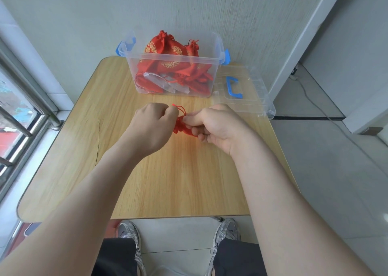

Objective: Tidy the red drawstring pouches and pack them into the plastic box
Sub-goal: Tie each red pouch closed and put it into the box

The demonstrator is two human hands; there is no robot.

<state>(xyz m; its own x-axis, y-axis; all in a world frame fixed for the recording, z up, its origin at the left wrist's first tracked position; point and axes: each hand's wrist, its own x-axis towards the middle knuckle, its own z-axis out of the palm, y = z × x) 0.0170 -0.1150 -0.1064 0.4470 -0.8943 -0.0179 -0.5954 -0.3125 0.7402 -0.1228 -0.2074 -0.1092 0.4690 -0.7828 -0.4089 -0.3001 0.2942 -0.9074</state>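
Note:
A small red drawstring pouch (181,126) is held above the middle of the wooden table (163,181), mostly hidden between my hands. My left hand (154,121) pinches its red cord (181,108) at the top. My right hand (216,124) grips the pouch body from the right. Behind them stands a clear plastic box (212,66) with blue latches, open, holding several red pouches (168,55) with gold patterns.
The box's clear lid (252,82) with a blue handle (233,87) lies flat on the table to the right of the box. A window with metal bars (19,112) is at the left. A cable runs across the floor at the right.

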